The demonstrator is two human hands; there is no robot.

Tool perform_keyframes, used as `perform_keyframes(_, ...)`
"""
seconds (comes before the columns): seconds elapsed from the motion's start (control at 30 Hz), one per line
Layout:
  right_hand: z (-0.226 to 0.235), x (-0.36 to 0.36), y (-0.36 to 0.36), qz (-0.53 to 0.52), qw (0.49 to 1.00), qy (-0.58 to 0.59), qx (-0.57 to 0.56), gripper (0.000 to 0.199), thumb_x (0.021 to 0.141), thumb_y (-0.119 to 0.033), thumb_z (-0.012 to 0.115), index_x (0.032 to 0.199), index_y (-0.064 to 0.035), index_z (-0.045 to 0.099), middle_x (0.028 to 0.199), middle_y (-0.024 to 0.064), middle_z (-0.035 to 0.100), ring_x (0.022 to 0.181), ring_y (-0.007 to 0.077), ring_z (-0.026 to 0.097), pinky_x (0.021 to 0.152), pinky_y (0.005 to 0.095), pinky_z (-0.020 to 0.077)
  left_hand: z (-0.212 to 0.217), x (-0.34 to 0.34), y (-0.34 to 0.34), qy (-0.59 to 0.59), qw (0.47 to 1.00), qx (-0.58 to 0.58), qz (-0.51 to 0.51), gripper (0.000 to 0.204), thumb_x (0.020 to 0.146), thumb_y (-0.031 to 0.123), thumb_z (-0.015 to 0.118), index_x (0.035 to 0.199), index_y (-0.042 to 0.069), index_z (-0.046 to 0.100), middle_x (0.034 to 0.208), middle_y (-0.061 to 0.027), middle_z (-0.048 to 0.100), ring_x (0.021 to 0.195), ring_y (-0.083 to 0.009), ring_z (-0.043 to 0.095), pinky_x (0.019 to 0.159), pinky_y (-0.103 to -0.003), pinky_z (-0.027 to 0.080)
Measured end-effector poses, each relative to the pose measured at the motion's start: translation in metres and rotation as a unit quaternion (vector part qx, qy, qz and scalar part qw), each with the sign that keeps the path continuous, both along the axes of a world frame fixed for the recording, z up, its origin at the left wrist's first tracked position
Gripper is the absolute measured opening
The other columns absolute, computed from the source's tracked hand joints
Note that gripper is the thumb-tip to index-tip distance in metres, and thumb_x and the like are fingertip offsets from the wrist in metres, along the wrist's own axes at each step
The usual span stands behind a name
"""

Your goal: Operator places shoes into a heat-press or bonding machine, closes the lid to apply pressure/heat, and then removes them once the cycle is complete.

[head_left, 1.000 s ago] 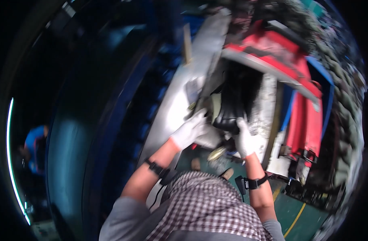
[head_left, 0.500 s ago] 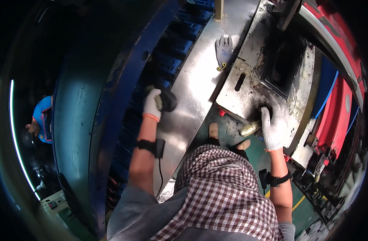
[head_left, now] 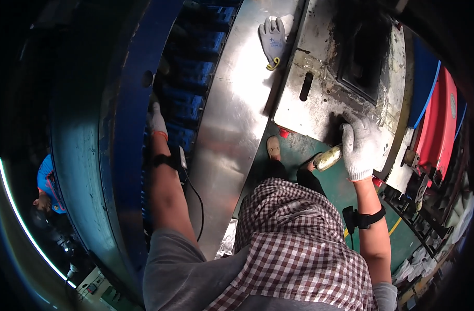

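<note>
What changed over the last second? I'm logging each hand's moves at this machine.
The left hand left the dark part at the metal plate, held a dark object half a second ago, and now reaches far left against the blue frame; whether it still holds it is hidden. The right hand stayed on the plate's lower edge by the brass-coloured piece. The spare glove lies unmoved.

Left hand [head_left: 156, 120] reaches into narrow gap behind blue frame [head_left: 125, 129]; frame blocks view. Polished steel panel [head_left: 232, 119] bare except spare glove [head_left: 272, 37]. Right hand [head_left: 358, 145] on grimy plate [head_left: 320, 98] beside dark recess [head_left: 364, 62].
</note>
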State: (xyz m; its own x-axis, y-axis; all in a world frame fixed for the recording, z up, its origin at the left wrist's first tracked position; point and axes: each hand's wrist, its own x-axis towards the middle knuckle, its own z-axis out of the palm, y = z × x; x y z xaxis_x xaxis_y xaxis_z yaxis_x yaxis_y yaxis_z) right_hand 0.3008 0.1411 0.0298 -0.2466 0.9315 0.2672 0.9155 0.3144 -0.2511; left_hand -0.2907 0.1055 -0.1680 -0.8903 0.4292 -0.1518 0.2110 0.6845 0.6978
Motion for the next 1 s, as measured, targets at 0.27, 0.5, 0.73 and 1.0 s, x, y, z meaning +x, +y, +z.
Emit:
perform_keyframes(0.27,-0.005,0.001,-0.001,-0.011,0.999,0.009,-0.033,0.021,0.094,-0.013,0.063,0.112,-0.0079,0.075,0.105,0.0145,0.071,0.103,0.0366,0.064,0.095,0.0459,0.0475,-0.024,-0.074,-0.159,-0.172,0.948,0.156,0.219,0.075,0.084,0.065,0.072,0.133,0.010,0.064,0.133,-0.0122,0.068,0.125,-0.0360,0.062,0.104,-0.057,0.045)
perform_keyframes(0.5,-0.004,-0.001,0.000,0.002,1.000,-0.003,-0.028,0.021,0.094,-0.013,0.063,0.111,-0.0080,0.074,0.106,0.0134,0.071,0.101,0.0344,0.064,0.092,0.0439,0.0472,-0.030,-0.117,-0.186,-0.426,0.827,0.140,0.340,0.049,0.086,0.062,0.065,0.117,0.024,0.072,0.122,-0.0009,0.072,0.111,-0.0256,0.066,0.095,-0.054,0.045)
perform_keyframes(0.73,-0.003,0.004,0.000,0.017,0.999,0.043,-0.025,0.019,0.090,-0.016,0.069,0.108,-0.0092,0.072,0.101,0.0113,0.069,0.096,0.0316,0.062,0.091,0.0449,0.0467,0.050,0.053,-0.206,-0.483,0.753,0.389,0.219,0.061,0.083,0.033,0.070,0.135,0.002,0.059,0.129,-0.0158,0.067,0.120,-0.0339,0.063,0.099,-0.057,0.052)
perform_keyframes(1.0,0.022,-0.040,-0.004,0.175,0.912,0.295,-0.227,0.066,0.096,-0.033,0.069,0.151,-0.0041,0.049,0.145,0.0221,0.056,0.136,0.0400,0.053,0.116,0.0443,0.0421,0.162,0.257,-0.079,-0.685,0.647,0.285,-0.173,0.098,0.075,0.032,0.072,0.160,0.004,0.032,0.157,-0.0186,0.045,0.141,-0.0450,0.048,0.120,-0.057,0.037)
